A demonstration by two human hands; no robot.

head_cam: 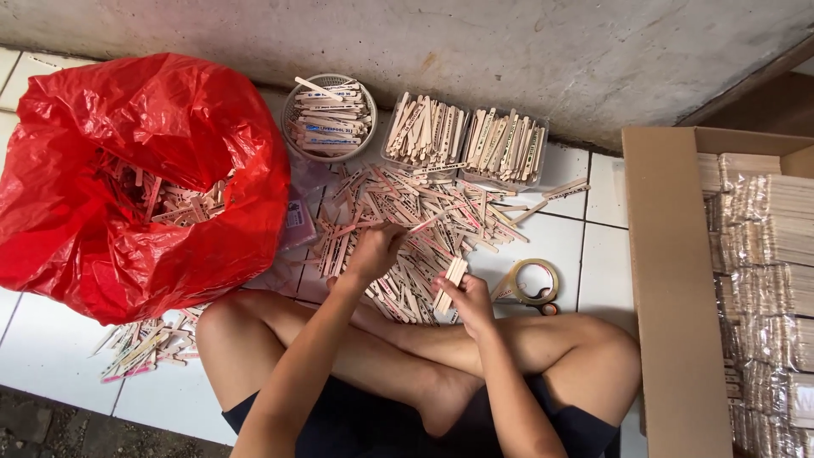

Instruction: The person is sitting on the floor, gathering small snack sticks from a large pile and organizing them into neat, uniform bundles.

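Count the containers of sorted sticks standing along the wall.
3: a round basket on the left, then two clear square tubs, one in the middle and one on the right. None look hidden.

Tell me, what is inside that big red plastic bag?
The red bag holds a jumble of flat wooden sticks, seen through its open mouth. What lies deeper is covered by the plastic.

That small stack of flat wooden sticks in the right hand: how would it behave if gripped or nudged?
The stack of sticks in the right hand looks thin, rigid and probably light. The sticks seem smooth and unbound, so they would likely slide past each other and fan out unless squeezed, much like the loose pile scattered on the tiled floor. Being flat, they probably won't roll.
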